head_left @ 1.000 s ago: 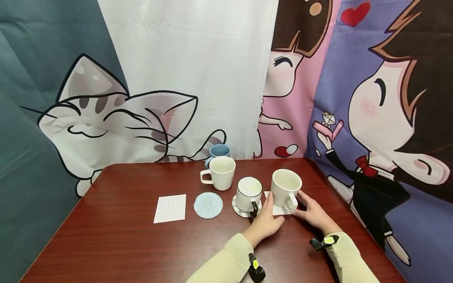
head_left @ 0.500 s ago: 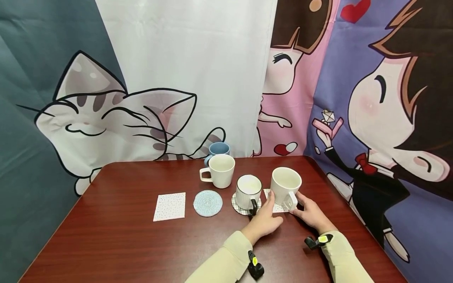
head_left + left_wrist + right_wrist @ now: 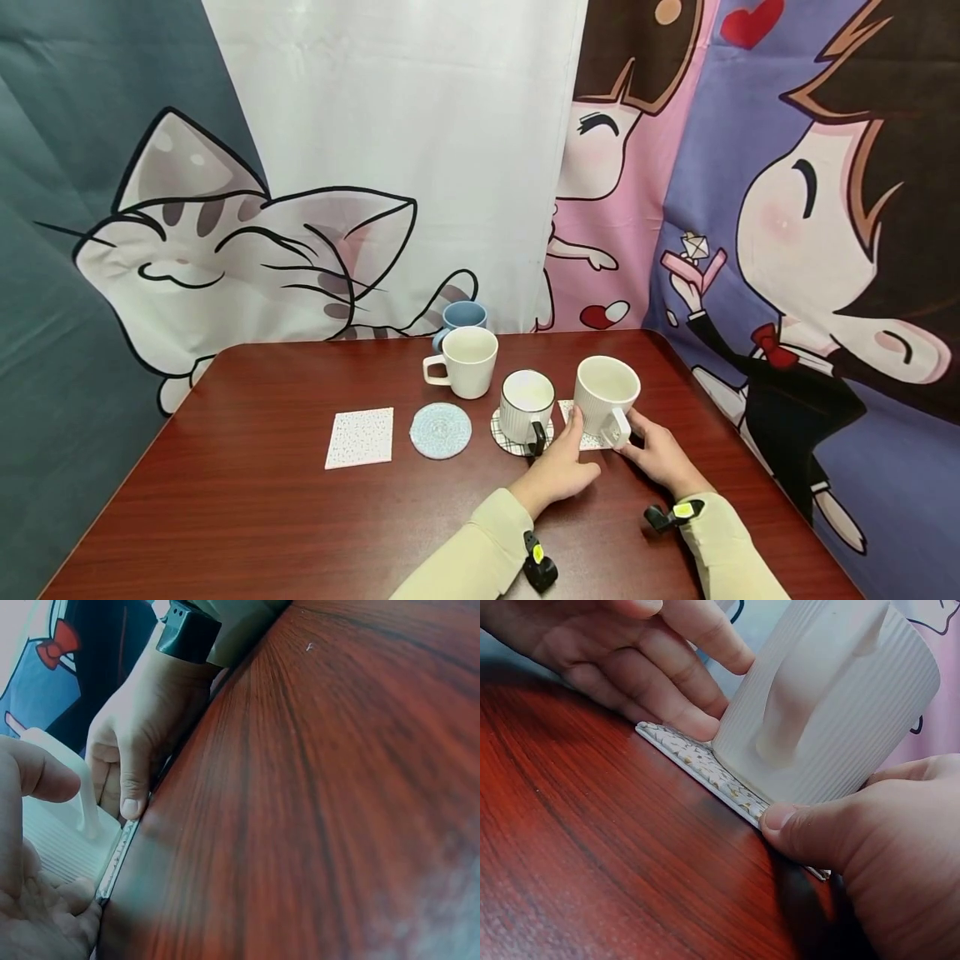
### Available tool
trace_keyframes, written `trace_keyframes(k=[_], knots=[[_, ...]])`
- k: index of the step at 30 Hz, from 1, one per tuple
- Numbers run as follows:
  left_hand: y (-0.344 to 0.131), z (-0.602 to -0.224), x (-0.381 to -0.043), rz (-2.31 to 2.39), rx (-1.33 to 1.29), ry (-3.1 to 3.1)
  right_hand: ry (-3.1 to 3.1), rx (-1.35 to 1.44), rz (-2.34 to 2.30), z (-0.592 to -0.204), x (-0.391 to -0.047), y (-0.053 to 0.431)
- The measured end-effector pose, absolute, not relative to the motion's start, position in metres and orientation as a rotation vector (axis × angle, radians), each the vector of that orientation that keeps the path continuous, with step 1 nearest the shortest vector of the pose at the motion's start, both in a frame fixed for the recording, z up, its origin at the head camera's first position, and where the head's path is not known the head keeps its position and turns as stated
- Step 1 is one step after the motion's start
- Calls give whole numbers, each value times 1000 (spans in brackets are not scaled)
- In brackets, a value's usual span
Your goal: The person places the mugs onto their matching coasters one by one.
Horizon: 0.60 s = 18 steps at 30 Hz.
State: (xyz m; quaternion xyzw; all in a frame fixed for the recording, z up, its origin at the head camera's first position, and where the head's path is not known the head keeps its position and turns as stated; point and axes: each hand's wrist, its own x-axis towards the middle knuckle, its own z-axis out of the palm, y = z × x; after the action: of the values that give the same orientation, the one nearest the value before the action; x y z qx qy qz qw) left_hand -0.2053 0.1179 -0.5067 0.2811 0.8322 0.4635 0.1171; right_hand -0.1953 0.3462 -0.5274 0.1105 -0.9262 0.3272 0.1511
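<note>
A cream ribbed mug point(image 3: 606, 392) stands upright on a square speckled coaster point(image 3: 697, 769), its handle facing me. My left hand point(image 3: 558, 473) is at the mug's left side, its extended fingers point(image 3: 682, 671) by the mug's base and the coaster's left corner. My right hand point(image 3: 666, 457) is on the other side. Its thumb point(image 3: 795, 829) presses the coaster's front edge, and its other fingers are bent around toward the right side, partly hidden behind the mug. Just left of my left hand, a white ribbed mug with black rim and handle point(image 3: 527, 404) sits on a round checked coaster point(image 3: 510, 445).
Behind stand a plain white mug point(image 3: 471, 364) and a blue mug point(image 3: 465, 315), partly hidden by it. A round light-blue coaster point(image 3: 441, 432) and a square speckled coaster point(image 3: 360, 438) lie to the left on the reddish-brown table point(image 3: 300, 533). A cartoon-printed curtain point(image 3: 420, 108) hangs behind.
Over the first half second my right hand shifts slightly left along with the edge of the coaster. Since then both hands have stayed almost still; the head view tipped a little.
</note>
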Motion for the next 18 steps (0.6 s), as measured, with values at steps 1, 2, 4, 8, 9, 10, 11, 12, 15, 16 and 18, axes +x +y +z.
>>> trace_keyframes(k=[1,2,4,8,9,10,11,12,15,16,18], knots=[[118,-507,-205,1356,833,2433,-2654,316,937,-528,-195,346],[117,-507,-206,1354,842,2432,-2653,319,938,-528,-195,346],[117,-507,-206,1347,857,2431,-2650,322,933,-528,-195,346],[117,-507,-206,1344,866,2428,-2656,316,927,-528,-195,345],[117,-506,-205,1345,864,2427,-2660,314,920,-528,-195,345],[116,-506,-205,1347,863,2426,-2666,313,913,-528,-195,345],[116,-506,-205,1346,862,2427,-2668,309,912,-528,-194,345],[116,-506,-205,1345,861,2428,-2671,305,903,-528,-194,345],[116,-506,-205,1345,860,2434,-2669,307,875,-528,-194,344],[117,-506,-205,1346,858,2437,-2665,311,870,-528,-193,344],[117,-506,-205,1350,851,2436,-2656,315,856,-529,-193,344]])
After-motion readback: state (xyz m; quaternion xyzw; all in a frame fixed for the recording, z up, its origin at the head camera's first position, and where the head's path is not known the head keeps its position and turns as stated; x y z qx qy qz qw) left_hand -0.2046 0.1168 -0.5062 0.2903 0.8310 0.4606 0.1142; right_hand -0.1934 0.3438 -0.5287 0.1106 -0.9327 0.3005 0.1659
